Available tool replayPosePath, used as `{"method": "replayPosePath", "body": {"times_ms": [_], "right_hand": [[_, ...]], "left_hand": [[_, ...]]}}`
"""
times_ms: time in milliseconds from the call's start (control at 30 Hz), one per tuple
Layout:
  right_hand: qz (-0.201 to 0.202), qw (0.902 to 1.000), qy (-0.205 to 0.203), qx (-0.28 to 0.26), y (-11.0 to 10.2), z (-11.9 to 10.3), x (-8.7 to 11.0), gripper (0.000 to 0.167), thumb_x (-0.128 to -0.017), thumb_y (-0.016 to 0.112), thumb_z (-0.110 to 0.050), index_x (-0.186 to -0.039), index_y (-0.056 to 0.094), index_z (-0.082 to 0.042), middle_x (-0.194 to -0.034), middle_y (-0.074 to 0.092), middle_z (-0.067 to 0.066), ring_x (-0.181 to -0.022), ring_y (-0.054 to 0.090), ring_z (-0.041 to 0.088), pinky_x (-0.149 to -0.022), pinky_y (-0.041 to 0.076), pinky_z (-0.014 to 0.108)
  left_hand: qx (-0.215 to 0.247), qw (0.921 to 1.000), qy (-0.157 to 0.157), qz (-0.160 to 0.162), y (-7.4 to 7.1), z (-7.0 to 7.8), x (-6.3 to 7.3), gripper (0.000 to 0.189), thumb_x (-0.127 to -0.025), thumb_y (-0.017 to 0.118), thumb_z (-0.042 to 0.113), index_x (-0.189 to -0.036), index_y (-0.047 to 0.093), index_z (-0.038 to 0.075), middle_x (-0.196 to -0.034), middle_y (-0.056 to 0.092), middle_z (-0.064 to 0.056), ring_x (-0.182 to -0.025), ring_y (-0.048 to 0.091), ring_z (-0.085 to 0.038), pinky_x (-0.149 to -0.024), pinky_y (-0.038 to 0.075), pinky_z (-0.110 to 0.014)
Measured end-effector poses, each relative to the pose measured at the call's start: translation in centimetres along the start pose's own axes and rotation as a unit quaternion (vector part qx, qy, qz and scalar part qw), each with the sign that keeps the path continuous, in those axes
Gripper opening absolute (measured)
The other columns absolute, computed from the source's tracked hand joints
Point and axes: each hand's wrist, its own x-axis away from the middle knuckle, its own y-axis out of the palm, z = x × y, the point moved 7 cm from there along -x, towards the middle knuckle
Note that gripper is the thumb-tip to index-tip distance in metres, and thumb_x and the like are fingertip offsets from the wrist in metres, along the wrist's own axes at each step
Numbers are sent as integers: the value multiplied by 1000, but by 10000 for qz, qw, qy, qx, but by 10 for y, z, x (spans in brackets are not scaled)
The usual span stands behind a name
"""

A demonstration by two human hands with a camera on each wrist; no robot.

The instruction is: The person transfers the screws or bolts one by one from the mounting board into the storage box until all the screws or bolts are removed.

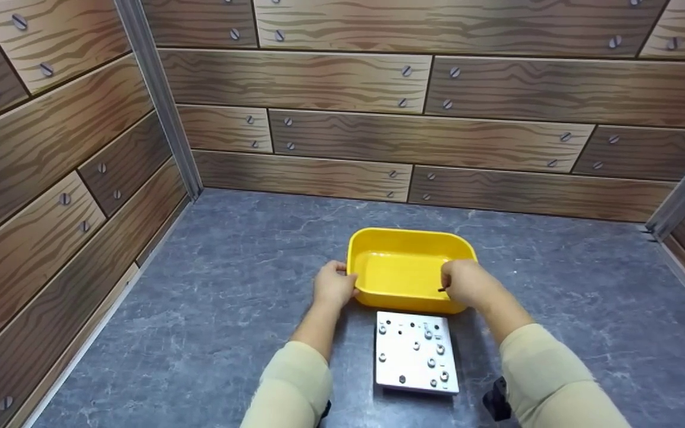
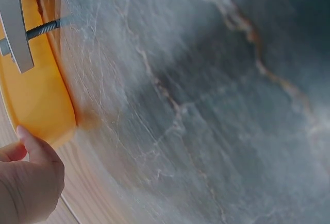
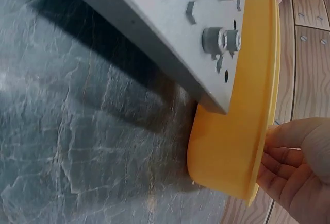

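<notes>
A yellow plastic bin (image 1: 405, 303) stands on the grey surface. At its left end my left hand (image 1: 333, 286) grips the rim; the left wrist view shows a fingertip of this hand (image 2: 36, 183) against the bin wall. My right hand (image 1: 467, 282) reaches over the bin's right end, fingers curled. A small dark bolt-like piece (image 1: 442, 289) shows at its fingertips; the bin wall hides those tips from the right wrist camera. Just in front of the bin is a silver metal plate (image 1: 399, 356) carrying several bolts and holes.
Wood-patterned panels (image 1: 342, 83) form the back and side walls, joined by grey metal corner posts (image 1: 161, 89). Marbled dark grey tabletop (image 1: 229, 297) extends on both sides of the bin. A black device (image 1: 497, 399) sits by the right sleeve.
</notes>
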Motion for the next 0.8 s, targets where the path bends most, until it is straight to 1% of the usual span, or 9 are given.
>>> {"method": "replayPosePath", "body": {"times_ms": [67,267,467,600,800], "right_hand": [[-16,10000,26,50,1,2,-1,15,-72,53,11,-73,56,-4,-69,53,6,-65,48,21,-55,44,31],[-73,9998,169,102,3,10,-4,16,-70,55,13,-78,57,-1,-71,52,7,-67,48,22,-58,45,32],[-76,9996,216,160,2,15,-5,13,-72,57,11,-77,56,-2,-72,52,8,-67,48,23,-58,44,32],[-19,9994,261,220,-1,17,-6,11,-73,59,8,-77,57,-2,-72,52,9,-67,48,23,-58,44,33],[46,9992,354,167,-5,20,-6,14,-72,55,12,-80,56,1,-74,51,11,-68,48,24,-58,44,34]], "left_hand": [[1,10000,-21,-9,0,0,0,21,-85,60,6,-105,59,0,-96,59,-13,-66,61,-15,-55,53,-20],[-40,10000,-15,-31,0,0,1,21,-86,59,7,-107,59,1,-96,59,-12,-65,60,-14,-55,52,-19],[-98,9999,75,-2,-2,1,2,20,-86,59,7,-106,59,2,-95,59,-12,-64,60,-13,-55,52,-19],[-114,9999,72,4,-1,1,2,21,-86,59,7,-106,59,1,-93,59,-12,-63,60,-13,-55,52,-19],[-176,9998,63,24,-1,1,1,23,-86,60,7,-108,58,1,-95,60,-12,-64,61,-13,-55,52,-20]]}}
